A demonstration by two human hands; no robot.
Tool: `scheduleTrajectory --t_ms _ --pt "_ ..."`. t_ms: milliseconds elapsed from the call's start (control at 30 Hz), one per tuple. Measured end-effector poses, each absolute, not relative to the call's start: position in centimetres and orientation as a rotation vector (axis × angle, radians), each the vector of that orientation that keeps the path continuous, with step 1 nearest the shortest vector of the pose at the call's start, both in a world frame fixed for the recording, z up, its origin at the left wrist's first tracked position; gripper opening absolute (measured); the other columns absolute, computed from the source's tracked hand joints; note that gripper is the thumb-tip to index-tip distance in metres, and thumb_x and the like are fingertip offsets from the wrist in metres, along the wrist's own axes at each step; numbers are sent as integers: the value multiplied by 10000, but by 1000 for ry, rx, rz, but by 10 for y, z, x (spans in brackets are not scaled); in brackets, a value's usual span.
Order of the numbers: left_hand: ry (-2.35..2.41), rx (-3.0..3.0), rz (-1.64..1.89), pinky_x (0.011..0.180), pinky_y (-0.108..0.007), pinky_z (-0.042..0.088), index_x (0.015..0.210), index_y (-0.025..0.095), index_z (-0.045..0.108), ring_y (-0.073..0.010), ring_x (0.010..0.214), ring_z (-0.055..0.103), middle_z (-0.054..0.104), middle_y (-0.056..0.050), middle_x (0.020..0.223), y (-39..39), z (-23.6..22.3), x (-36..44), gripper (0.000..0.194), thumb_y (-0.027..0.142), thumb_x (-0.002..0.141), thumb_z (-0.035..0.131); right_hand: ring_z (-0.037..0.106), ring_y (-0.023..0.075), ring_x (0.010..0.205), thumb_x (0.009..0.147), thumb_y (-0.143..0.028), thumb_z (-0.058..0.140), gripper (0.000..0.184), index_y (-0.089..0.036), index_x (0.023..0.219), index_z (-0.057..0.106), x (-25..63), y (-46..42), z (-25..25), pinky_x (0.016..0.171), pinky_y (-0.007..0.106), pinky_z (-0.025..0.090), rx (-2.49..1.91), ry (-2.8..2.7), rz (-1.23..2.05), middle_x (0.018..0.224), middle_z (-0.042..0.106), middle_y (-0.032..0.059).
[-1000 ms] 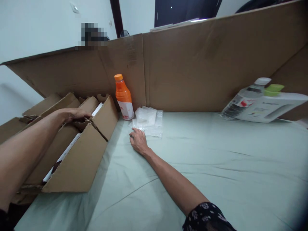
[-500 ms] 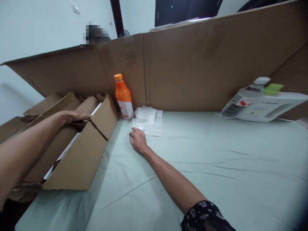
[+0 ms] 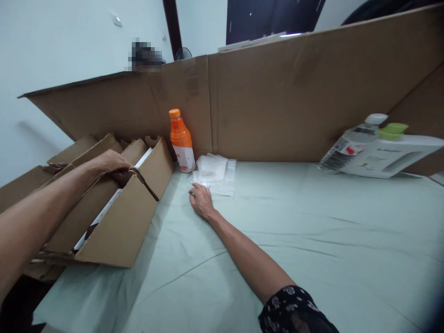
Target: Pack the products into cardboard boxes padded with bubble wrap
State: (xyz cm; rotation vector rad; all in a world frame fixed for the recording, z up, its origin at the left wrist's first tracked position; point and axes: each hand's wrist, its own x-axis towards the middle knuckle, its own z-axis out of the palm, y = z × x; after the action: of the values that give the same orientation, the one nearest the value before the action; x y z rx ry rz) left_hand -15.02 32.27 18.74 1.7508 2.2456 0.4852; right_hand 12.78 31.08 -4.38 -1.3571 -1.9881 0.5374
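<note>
My left hand (image 3: 113,162) reaches over a divided cardboard box (image 3: 121,229) on the left, at the cross divider. Its fingers dip behind the cardboard, so their grip is hidden. Thin white items (image 3: 99,217) stand on edge inside the compartments. My right hand (image 3: 201,200) rests on the pale green sheet (image 3: 277,277), fingers loosely bent and apart, holding nothing. Just beyond its fingertips lie several clear bubble-wrap bags (image 3: 222,178). An orange-capped bottle (image 3: 181,143) with a white label stands upright behind them, beside the box.
A tall cardboard panel (image 3: 277,97) runs along the back. At the right, a clear plastic bottle (image 3: 350,145) leans against a white jug with a green cap (image 3: 385,155). Behind the panel at the left, a person's blurred head (image 3: 145,55) shows.
My left hand has risen slightly at the divider, its wrist more arched. My right hand stays in place. The whole view has shifted a little.
</note>
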Motion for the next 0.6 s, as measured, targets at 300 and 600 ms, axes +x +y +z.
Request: scheduleTrajectory --t_ms 300,600 --pt "2193 1734 1190 502 -177 345 847 95 768 -67 557 506 668 34 591 232 259 -125 235 290 715 780 472 285 1423 852 -296 702 622 -230 1443 518 115 292 41 1188 489 367 -950 -1833 466 1537 518 114" --pt "1669 1895 1141 641 -234 468 1032 130 780 -118 721 612 770 -49 882 192 253 -113 409 445 778 718 686 263 1114 984 -443 529 395 -218 1290 640 100 293 128 986 393 528 -682 -1880 391 1231 733 75"
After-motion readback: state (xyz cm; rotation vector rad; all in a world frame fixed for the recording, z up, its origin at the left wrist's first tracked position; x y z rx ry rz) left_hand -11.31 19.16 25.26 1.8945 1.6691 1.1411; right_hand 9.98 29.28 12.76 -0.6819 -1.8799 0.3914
